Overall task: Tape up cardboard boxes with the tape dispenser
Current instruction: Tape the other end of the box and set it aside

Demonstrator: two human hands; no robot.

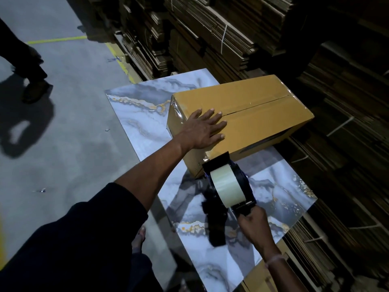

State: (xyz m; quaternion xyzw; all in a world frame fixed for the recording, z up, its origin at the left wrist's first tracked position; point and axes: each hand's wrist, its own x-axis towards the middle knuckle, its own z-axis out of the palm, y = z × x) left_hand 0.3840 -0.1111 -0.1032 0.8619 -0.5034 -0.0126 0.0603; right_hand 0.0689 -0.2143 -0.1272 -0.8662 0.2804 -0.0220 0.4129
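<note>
- Worktop (134, 114): marble-patterned slab, grey and white with gold veins, beside stacks of flattened cardboard (210, 34).
- Cardboard box (259, 119): brown, closed, lying on the worktop's far half; clear tape shines on its near-left end, centre seam partly gaping.
- Left hand (203, 129): flat, fingers spread, pressing the box top at its near end; grip holds nothing.
- Tape dispenser (228, 185): black, clear roll, front edge touching the box's near side.
- Right hand (253, 225): grip closed around the dispenser handle.
</note>
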